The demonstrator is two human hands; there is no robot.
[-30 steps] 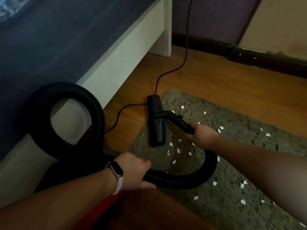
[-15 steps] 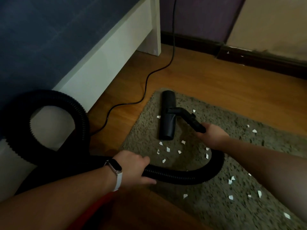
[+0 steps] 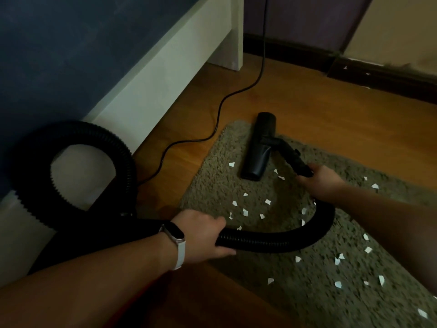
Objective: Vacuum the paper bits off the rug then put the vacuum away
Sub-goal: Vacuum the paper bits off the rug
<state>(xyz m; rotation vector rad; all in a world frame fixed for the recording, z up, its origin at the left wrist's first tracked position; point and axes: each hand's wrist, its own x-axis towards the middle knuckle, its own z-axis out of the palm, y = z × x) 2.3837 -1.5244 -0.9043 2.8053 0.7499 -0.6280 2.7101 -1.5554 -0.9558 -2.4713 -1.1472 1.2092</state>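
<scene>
From the head camera, the left hand [image 3: 203, 235], with a watch [image 3: 175, 234] on its wrist, is wrapped around the black ribbed hose [image 3: 272, 241], fingers over the top and thumb underneath, low in the middle of the view. From that grip the hose runs right across the rug [image 3: 307, 297], bends upward and reaches the right hand [image 3: 324, 179], which is clenched around the end of the black pipe [image 3: 292, 156]. The pipe slants up and left from the fist into the vacuum's floor nozzle [image 3: 257, 147]. The nozzle lies flat at the rug's far left corner, and its far tip pokes just past the rug's edge over the wooden floor [image 3: 331, 110]. White paper bits [image 3: 246, 212] are scattered over the rug. One lies just left of the nozzle, a cluster sits between the nozzle and the curve of the hose, and more are spread toward the lower right. Behind the left hand the hose climbs into a big loop in front of the white bed frame [image 3: 153, 79], which carries dark blue bedding [image 3: 59, 43]. A thin black cord [image 3: 217, 119] snakes over the floor from beside the loop and goes up past the bed leg. A dark skirting board [image 3: 378, 78] runs along the wall at the back. The vacuum's body is lost in the shadow under the left forearm.
</scene>
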